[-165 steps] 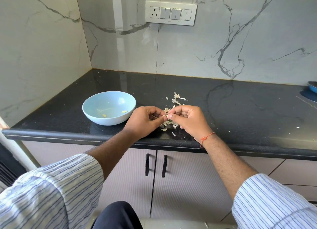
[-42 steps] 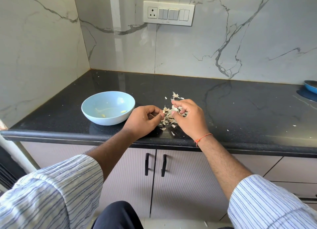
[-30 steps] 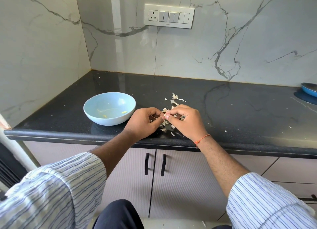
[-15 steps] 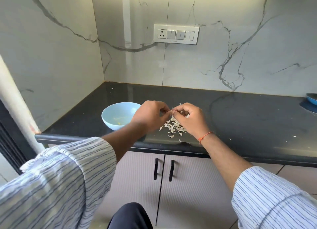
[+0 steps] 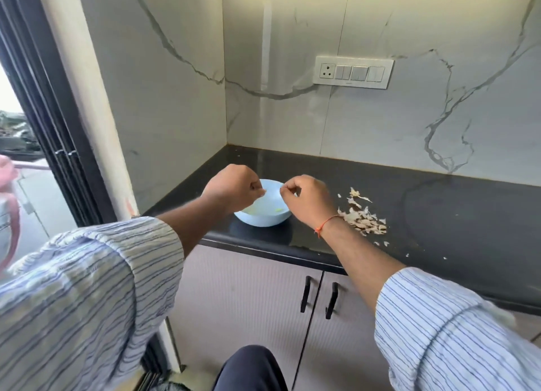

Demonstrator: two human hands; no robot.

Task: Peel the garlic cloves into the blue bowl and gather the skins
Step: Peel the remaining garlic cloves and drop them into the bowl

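A black stone counter (image 5: pixel 439 215) sits in a corner with white marble walls. The blue bowl (image 5: pixel 263 218) is in the middle of the frame, near the counter's front edge. Both hands are held up over it. The left hand (image 5: pixel 231 190) and the right hand (image 5: pixel 307 200) each have curled fingers pinched on something tiny, too small to name. It may be a garlic clove or skin. A clove is small, hard and a bit slippery, so fingertips work best. The garlic skins (image 5: pixel 363 219) lie in a pile just right of the right wrist. They are thin, dry and very light, and could blow away.
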